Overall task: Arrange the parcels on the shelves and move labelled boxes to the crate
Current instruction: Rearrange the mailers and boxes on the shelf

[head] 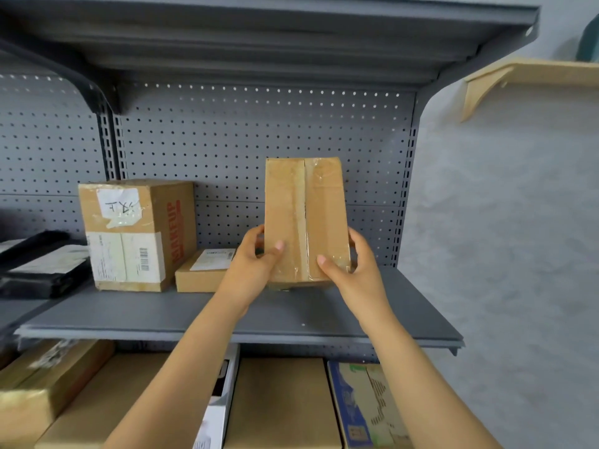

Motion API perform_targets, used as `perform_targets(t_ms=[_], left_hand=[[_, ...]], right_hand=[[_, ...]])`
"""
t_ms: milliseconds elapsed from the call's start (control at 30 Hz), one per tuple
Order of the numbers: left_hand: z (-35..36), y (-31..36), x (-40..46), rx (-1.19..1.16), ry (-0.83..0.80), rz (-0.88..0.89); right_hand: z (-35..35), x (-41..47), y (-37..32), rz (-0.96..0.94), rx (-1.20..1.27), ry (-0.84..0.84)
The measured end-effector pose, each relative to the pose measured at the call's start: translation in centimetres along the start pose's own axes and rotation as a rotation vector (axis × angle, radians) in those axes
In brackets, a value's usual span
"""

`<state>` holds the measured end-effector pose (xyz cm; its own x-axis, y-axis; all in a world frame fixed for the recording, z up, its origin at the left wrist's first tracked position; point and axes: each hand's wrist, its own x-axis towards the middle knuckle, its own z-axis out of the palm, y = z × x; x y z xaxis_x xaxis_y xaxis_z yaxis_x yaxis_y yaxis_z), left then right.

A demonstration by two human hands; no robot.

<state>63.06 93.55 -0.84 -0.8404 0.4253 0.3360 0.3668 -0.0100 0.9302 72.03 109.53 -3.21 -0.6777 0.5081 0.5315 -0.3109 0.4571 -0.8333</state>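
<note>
Cardboard parcel (306, 218), taped and upright, gripped by left hand (256, 260) and right hand (351, 265) over the grey shelf (372, 306) (two labelled boxes already there); crate unseen, sorting seems unfinished.

Right half of the shelf (372, 306) is bare from the tall box (306, 218) to the right edge, front strip too. Left side's crowded: big box (136, 234), small flat box (202, 270) beside it, black bag (42, 270) at the left edge.
</note>
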Motion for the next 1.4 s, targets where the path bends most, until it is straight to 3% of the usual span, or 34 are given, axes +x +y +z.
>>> perform_targets(t_ms=[167, 333, 633, 733, 900, 1033, 1400], left_hand=[[-0.1, 0.4, -0.8, 0.261, 0.204, 0.141], [0.2, 1.0, -1.2, 0.253, 0.131, -0.05], [-1.6, -1.3, -0.6, 0.169, 0.12, -0.159], [-3.0, -2.1, -0.1, 0.047, 0.104, -0.156], [-5.6, -3.1, -0.2, -0.159, 0.005, -0.187], [-6.2, -3.6, -0.8, -0.24, -0.043, -0.189], [-6.4, -3.1, -0.6, -0.308, -0.186, -0.12]], right_hand=[[1.3, -1.1, -0.1, -0.087, -0.029, -0.058], [3.2, -2.3, 0.0, -0.197, -0.135, -0.133], [4.4, -3.0, 0.7, -0.223, -0.16, -0.328], [4.0, -2.4, 0.8, -0.178, -0.105, -0.31], [1.8, -0.1, 1.7, 0.044, -0.073, -0.089], [0.6, 0.8, 2.2, 0.2, -0.03, -0.11], [-0.3, 2.3, -0.1, 0.22, 0.142, -0.217]])
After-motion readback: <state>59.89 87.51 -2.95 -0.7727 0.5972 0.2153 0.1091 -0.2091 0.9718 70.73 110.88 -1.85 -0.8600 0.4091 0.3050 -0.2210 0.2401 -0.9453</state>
